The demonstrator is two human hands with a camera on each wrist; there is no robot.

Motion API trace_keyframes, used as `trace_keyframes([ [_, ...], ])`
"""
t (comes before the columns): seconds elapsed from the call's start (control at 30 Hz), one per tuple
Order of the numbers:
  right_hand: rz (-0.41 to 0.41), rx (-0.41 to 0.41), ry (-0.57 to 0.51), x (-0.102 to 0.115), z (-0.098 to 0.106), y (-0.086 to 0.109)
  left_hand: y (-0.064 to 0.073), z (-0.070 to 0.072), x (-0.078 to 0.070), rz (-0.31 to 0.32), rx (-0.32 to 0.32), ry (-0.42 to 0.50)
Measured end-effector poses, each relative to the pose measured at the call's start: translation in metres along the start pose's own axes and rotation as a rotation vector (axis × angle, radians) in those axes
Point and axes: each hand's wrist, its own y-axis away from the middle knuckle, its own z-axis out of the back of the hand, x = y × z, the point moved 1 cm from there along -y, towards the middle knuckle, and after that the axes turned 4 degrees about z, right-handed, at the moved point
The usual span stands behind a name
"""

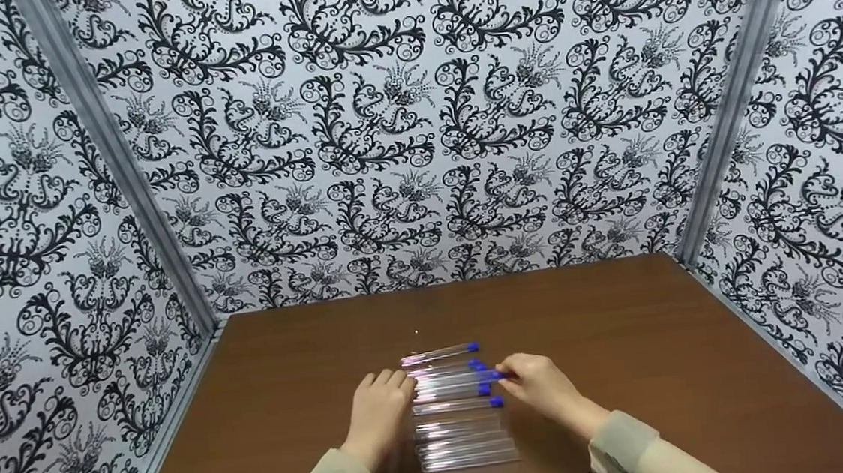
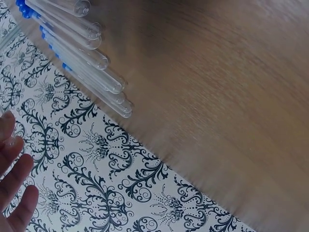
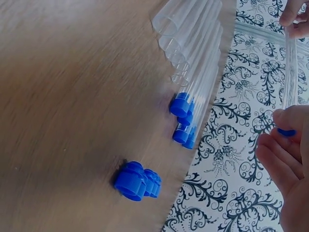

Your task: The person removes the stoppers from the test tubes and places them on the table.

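Between my two hands is a clear test tube (image 3: 290,72) with a blue cap (image 3: 286,132). My left hand (image 1: 382,409) grips the tube at its rounded end. At the other end, my right hand (image 1: 542,385) pinches the cap with thumb and fingers. In the left wrist view, the left fingers (image 2: 19,179) show at the left edge, with only a bit of the clear tube in sight. Beneath the hands, several tubes lie side by side on the table. The far ones, such as one capped tube (image 1: 438,355), wear blue caps; the near uncapped tubes (image 1: 469,460) have open mouths.
Loose blue caps (image 3: 130,182) lie on the brown wooden table (image 1: 294,344), apart from the tube row in the right wrist view. Patterned black-and-white walls (image 1: 385,156) with grey corner posts (image 1: 138,176) surround the table at the back and sides.
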Motion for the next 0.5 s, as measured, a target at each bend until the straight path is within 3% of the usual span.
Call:
trace_keyframes([
  [0.23,0.044,-0.091,0.021,-0.0023,-0.0053,0.0012,0.0007,0.0018,-0.0015,0.019,0.031,0.008],
  [0.5,0.071,-0.131,0.012,-0.0044,-0.0087,0.0029,0.0007,0.0039,-0.001,0.023,0.04,0.025],
])
